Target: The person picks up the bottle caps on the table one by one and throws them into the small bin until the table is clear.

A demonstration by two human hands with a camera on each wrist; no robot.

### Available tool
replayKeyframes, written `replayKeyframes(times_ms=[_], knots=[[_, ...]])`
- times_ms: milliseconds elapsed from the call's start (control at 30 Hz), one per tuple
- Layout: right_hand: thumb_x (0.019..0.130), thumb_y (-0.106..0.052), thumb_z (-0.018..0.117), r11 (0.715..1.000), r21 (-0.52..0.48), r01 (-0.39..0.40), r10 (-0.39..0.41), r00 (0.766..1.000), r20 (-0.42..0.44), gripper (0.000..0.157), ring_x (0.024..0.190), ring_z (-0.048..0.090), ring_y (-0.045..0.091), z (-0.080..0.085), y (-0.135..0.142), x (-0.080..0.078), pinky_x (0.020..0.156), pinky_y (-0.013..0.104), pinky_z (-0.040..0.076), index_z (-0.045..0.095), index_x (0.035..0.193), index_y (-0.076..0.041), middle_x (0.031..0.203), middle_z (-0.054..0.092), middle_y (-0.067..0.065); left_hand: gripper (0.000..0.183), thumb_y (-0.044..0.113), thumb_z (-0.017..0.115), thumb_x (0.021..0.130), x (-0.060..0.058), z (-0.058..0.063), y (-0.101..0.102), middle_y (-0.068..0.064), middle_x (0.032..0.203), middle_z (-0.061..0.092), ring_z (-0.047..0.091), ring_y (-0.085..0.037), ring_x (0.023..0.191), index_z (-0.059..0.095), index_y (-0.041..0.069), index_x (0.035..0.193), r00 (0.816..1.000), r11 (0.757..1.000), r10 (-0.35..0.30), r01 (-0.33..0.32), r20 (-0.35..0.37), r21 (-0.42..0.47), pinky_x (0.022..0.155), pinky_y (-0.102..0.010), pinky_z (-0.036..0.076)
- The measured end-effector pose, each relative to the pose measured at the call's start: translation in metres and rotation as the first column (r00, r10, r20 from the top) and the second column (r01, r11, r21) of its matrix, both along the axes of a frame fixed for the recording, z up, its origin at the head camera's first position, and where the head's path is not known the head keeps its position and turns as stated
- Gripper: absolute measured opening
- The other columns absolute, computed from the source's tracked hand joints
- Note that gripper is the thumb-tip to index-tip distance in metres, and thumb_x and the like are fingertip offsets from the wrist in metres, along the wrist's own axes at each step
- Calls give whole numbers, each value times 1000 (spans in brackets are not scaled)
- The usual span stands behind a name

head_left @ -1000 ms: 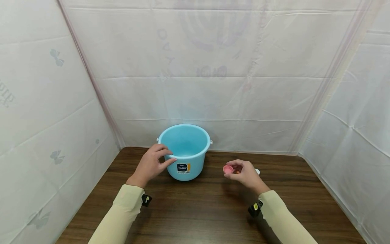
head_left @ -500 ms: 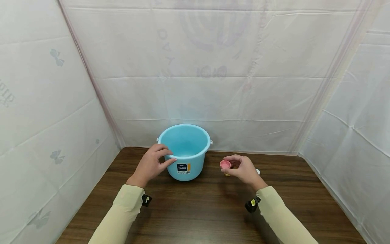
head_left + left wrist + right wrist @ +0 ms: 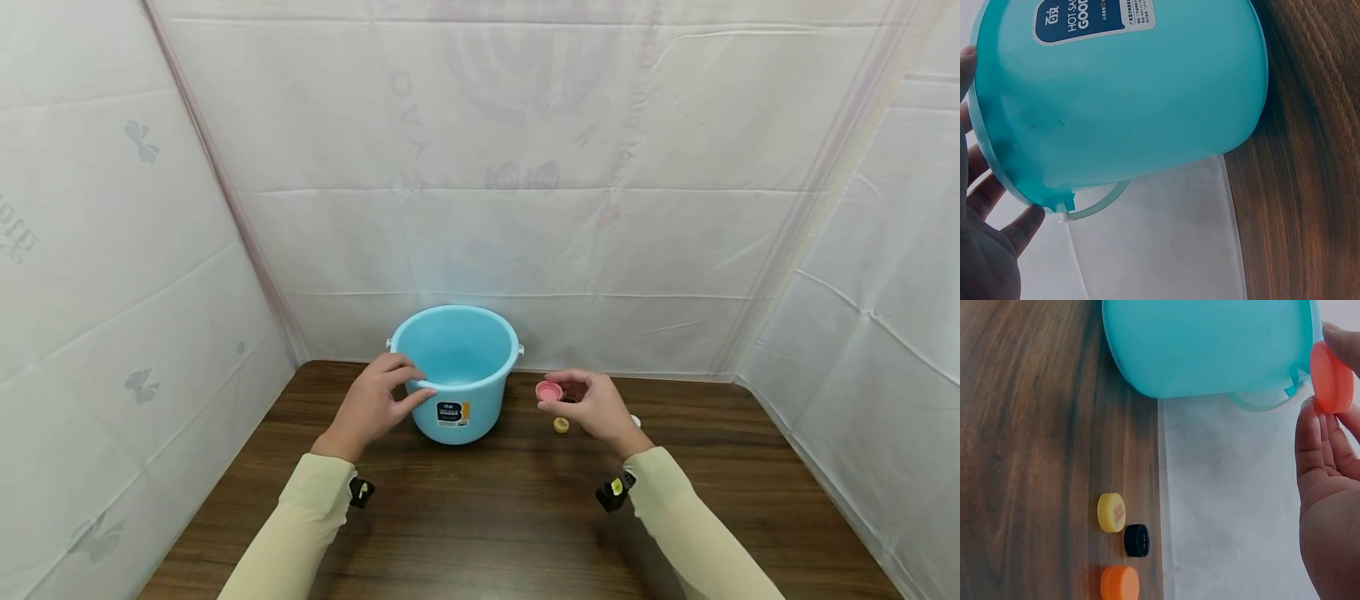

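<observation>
A light blue bucket (image 3: 486,410) stands upright at the back of the table, its mouth up. My left hand (image 3: 369,410) grips the near-left rim, thumb outside and fingers over the edge. To the bucket's right, my right hand (image 3: 598,408) pinches a pink bottle cap (image 3: 549,392) between thumb and fingers, raised above the table with its hollow side facing the head camera. Below that hand, a yellow bottle cap (image 3: 561,425) lies on the wood. The right wrist view also shows a black bottle cap (image 3: 1137,540) and an orange bottle cap (image 3: 1120,584) near it.
Right of the right hand a small white round thing (image 3: 636,421) shows, partly hidden. Pale sheeting (image 3: 630,250) walls in the brown wooden table (image 3: 465,525) at the back and both sides. The bucket's handle (image 3: 1100,203) hangs behind it.
My right hand has lifted the pink cap and moved it a little left, towards the bucket. The yellow cap has come into full view below it. My left hand has stayed still.
</observation>
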State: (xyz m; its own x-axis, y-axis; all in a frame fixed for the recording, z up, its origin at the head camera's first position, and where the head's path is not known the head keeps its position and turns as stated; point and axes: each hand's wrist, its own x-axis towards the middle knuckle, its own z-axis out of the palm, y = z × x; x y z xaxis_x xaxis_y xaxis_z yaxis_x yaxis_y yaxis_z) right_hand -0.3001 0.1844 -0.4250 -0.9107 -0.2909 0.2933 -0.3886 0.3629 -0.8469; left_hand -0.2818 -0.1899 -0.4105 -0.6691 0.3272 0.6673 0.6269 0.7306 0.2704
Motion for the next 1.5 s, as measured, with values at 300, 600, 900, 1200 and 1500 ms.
replayKeyframes(times_ms=[300, 600, 900, 1200, 1500], knots=[[80, -27, 90, 1000, -24, -7, 7, 1000, 7, 49, 96, 71, 22, 11, -10, -3, 77, 22, 59, 73, 122, -9, 115, 75, 12, 24, 32, 87, 83, 0, 0, 0, 0, 100, 66, 58, -18, 97, 79, 14, 97, 1000, 1000, 5, -5, 6, -5, 82, -43, 59], [78, -32, 91, 1000, -11, 15, -15, 1000, 9, 51, 95, 71, 23, 21, -20, -8, 78, 23, 59, 73, 121, -10, 113, 75, 10, 25, 34, 86, 84, 0, 1, 0, 0, 100, 66, 58, -18, 97, 79, 14, 97, 1000, 1000, 9, -9, 13, -4, 83, -42, 59], [81, -30, 90, 1000, -18, 13, -14, 1000, -23, 46, 94, 72, 21, 29, -30, -13, 78, 26, 60, 74, 119, -10, 112, 75, 9, 24, 34, 85, 84, 1, 1, 0, 0, 101, 66, 58, -18, 99, 79, 15, 97, 999, 1000, 17, -16, 36, -4, 86, -42, 59], [81, -29, 90, 999, -36, 3, -4, 1000, -27, 47, 95, 72, 23, 37, -40, -19, 78, 27, 61, 74, 120, -9, 113, 76, 10, 25, 34, 86, 83, 1, 1, 1, 0, 99, 66, 58, -19, 98, 79, 14, 96, 1000, 1000, 11, -11, 23, -2, 85, -42, 59], [81, -29, 89, 997, -74, -13, 10, 999, -31, 49, 95, 71, 24, 43, -52, -30, 75, 26, 60, 73, 122, -6, 113, 75, 13, 23, 31, 87, 82, 0, 0, 0, 0, 100, 67, 58, -19, 98, 79, 14, 96, 1000, 1000, 6, -6, 8, 1, 84, -43, 59]])
